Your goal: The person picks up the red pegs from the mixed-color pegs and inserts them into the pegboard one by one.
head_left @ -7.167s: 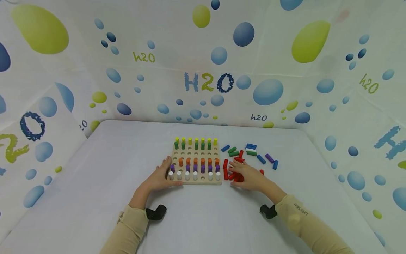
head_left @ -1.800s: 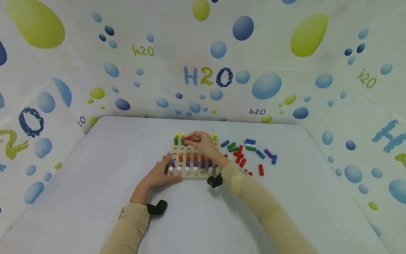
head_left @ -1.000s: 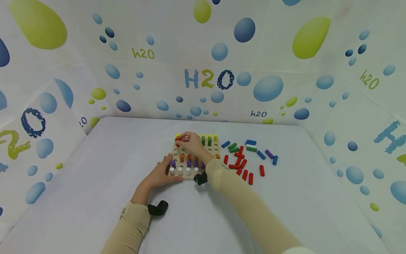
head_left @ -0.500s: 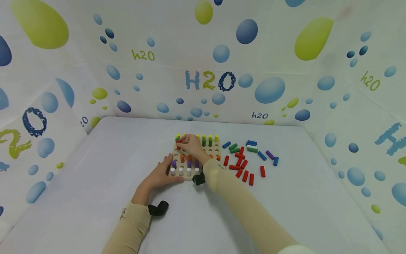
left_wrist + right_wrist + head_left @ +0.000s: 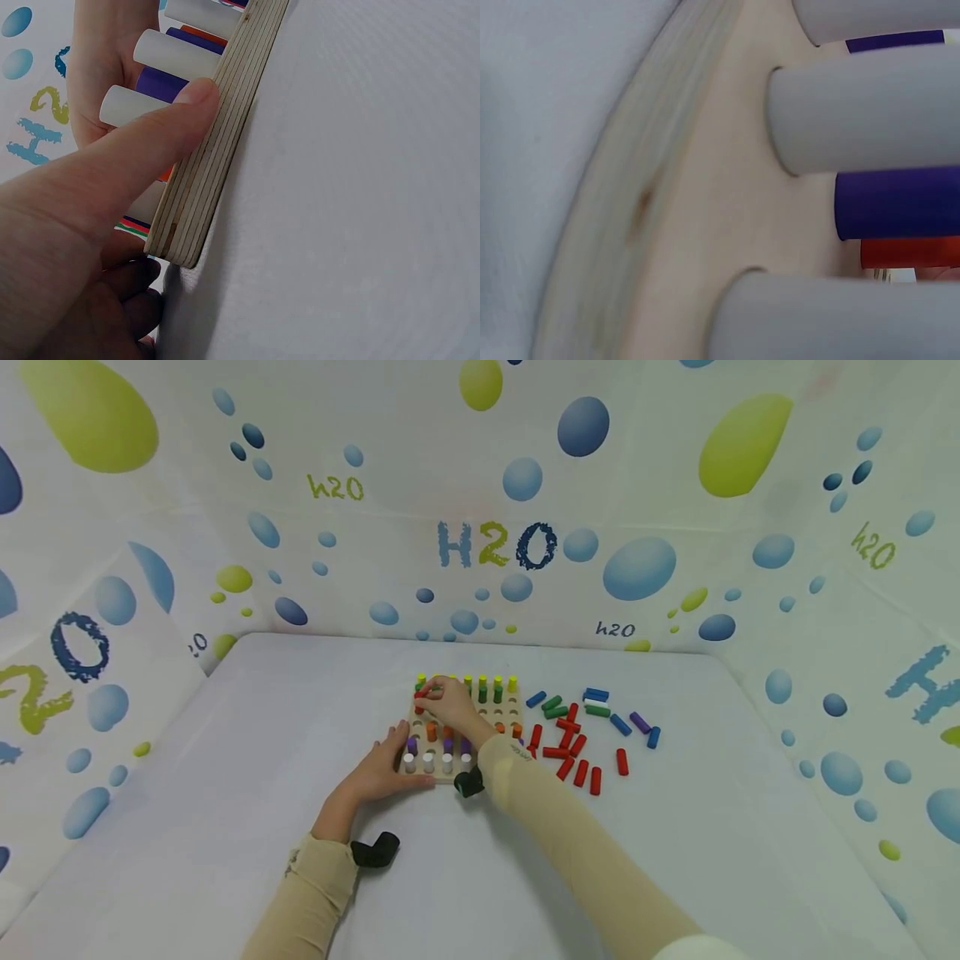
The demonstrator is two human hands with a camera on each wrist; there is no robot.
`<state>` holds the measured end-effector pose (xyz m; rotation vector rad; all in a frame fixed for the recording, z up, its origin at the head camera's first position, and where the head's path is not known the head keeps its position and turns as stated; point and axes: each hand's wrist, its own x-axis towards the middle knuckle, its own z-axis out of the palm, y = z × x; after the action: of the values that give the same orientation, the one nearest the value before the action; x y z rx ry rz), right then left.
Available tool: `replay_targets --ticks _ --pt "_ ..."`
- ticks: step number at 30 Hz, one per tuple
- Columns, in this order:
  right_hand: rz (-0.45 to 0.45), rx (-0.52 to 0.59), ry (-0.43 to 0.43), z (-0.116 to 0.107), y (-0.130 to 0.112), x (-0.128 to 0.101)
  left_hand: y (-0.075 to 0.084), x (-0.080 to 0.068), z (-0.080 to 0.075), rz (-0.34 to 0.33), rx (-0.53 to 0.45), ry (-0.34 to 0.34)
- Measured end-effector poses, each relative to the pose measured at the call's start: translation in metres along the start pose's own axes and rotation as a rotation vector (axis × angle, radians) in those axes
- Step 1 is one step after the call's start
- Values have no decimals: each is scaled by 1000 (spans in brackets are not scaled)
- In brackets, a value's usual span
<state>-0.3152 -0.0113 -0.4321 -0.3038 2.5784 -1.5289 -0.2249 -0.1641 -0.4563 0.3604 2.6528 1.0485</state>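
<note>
A wooden pegboard (image 5: 512,713) stands on the table with rows of yellow, green, orange, purple and white pegs. My left hand (image 5: 378,772) holds its front left corner. In the left wrist view the thumb (image 5: 161,127) presses the layered front edge (image 5: 214,142) and the fingers wrap the side. My right hand (image 5: 452,702) pinches an upright red peg (image 5: 419,701) at the left end of the row just in front of the green pegs. It hides part of the board. White pegs (image 5: 870,109) and a purple peg (image 5: 907,204) fill the right wrist view.
Loose red pegs (image 5: 582,772) lie right of the board. Farther back are green pegs (image 5: 556,712), blue pegs (image 5: 621,724), a white one and a purple peg (image 5: 641,722). A patterned cloth backdrop (image 5: 360,568) rises behind the white table (image 5: 315,677).
My right hand has gone from the loose red pegs to the board with a red peg, then left across it to the row's left end. My left hand keeps its hold on the corner.
</note>
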Motion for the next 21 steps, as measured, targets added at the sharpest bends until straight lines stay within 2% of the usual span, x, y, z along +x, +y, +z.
replay_targets --ticks 14,21 --pt "-10 7 -30 0 0 0 3 -1 -2 -8 -7 -3" --pt "-40 -70 -30 1 0 -2 3 -1 -1 -20 -2 -8"
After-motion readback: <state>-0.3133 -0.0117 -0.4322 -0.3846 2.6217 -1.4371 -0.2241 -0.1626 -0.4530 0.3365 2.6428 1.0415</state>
